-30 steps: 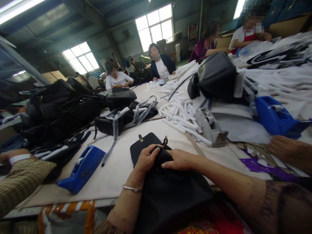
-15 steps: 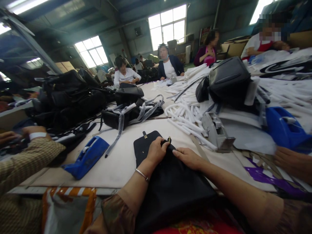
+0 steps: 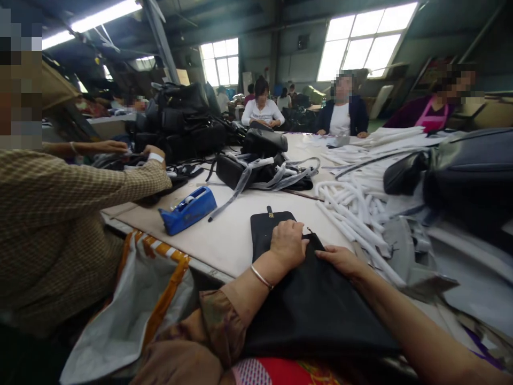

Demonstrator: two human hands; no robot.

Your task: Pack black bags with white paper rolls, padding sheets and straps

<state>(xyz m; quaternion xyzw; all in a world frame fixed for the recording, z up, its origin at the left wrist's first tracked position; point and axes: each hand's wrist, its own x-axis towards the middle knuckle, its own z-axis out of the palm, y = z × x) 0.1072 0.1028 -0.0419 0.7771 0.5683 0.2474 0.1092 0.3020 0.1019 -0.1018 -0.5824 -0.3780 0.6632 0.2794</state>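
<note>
Black bag (image 3: 320, 315) lies tilted at the near edge of the counter (image 3: 234, 240), its lower body toward the person, above a red cloth (image 3: 290, 371), and its flap (image 3: 261, 232) spread out on the far side, with a small gold-coloured clasp (image 3: 271, 215) near the tab. Both hands are closed on it: the left hand (image 3: 287, 243), below a silver bangle (image 3: 262, 277), curls over the upper part beside the flap, and the right hand (image 3: 340, 259) pinches the edge just across from it, thumb on top. Left of the bag, well apart, a blue tape dispenser (image 3: 190, 211) stands on the counter; beyond it, straps in clear plastic (image 3: 242, 184) trail from other black bags (image 3: 260, 141). White tubes (image 3: 356, 206) heap up to the right, next to a grey tape dispenser (image 3: 411, 256). At left, a co-worker in a checked sleeve (image 3: 128, 179) reaches toward a dark pile of bags (image 3: 180, 117), above an open sack (image 3: 128, 299) edged with orange tape.
</note>
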